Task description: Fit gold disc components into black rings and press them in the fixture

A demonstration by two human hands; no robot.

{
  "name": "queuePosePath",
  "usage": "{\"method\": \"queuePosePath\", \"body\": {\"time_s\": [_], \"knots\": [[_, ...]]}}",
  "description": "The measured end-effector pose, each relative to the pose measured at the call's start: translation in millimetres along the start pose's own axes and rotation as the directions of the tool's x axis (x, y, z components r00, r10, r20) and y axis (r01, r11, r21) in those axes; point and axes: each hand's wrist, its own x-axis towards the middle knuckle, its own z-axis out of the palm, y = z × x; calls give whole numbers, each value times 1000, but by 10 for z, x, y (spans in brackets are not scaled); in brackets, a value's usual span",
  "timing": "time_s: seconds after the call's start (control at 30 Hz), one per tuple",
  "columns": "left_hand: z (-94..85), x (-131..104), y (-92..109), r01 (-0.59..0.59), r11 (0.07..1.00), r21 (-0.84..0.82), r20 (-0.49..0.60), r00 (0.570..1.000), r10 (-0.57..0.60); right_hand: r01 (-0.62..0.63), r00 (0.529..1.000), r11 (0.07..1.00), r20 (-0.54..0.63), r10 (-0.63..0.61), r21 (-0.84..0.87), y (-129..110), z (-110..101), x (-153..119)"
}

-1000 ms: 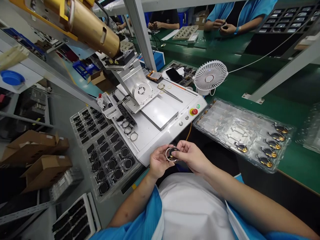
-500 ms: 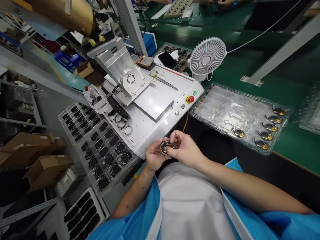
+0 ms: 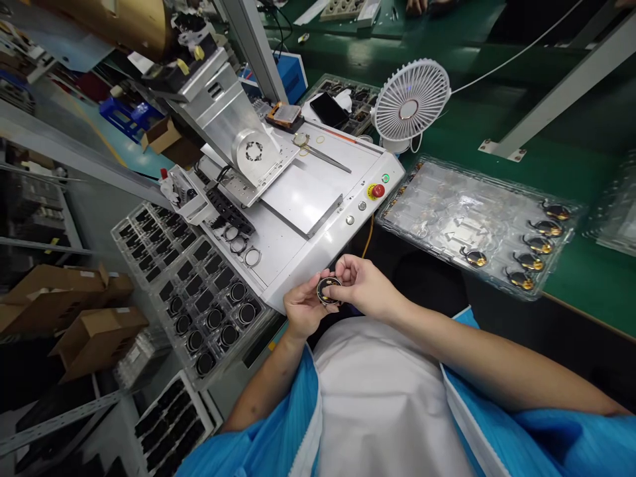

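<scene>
In front of my belly, my left hand (image 3: 304, 306) cups a round watch-like part (image 3: 328, 286) with a dark face, a pale metal rim and small gold-coloured bits. Its fingers are closed around the edge of the part. My right hand (image 3: 362, 289) grips the part from the other side, thumb pressed on its face and fingers curled at its rim. The thumb covers some of that face. Beyond both hands lies the front edge of a white machine base (image 3: 293, 268) with buttons and a red emergency stop (image 3: 378, 191).
Left of the base are clear trays (image 3: 199, 298) of round and square black parts. A clear tray (image 3: 427, 218) on the right holds several black-and-gold round parts. A white fan (image 3: 410, 106), tweezers (image 3: 328, 159), a phone (image 3: 328, 110) and a metal fixture (image 3: 238, 126) stand or lie farther back.
My right thumb has shifted slightly left and up over the face of the part. Both hands keep hold of it. The camera view has moved a little.
</scene>
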Motion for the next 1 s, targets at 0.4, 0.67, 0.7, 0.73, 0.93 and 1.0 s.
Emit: {"method": "queuePosePath", "body": {"time_s": [0.4, 0.67, 0.7, 0.73, 0.93, 1.0], "knots": [[-8, -10, 40, -118, 980, 163, 131, 987, 97, -116, 985, 977, 150, 90, 181, 131, -95, 26], [11, 21, 88, -34, 994, 105, -86, 995, 43, -59, 992, 997, 112, 63, -40, -10, -142, 363], [16, 31, 100, -26, 997, 75, -100, 994, 34, -31, 998, 997, 44, 34, -64, -83, -187, 481], [19, 41, 114, -18, 999, 40, -97, 995, 22, 11, 998, 998, -59, -15, -67, -170, -238, 609], [1, 44, 163, 71, 996, 62, 19, 997, -72, 182, 914, 981, -359, -192, -61, -673, -479, 1137], [-10, 25, 147, 50, 992, 116, -7, 999, -49, 209, 910, 975, -352, -220, -69, -707, -478, 1086]]}}
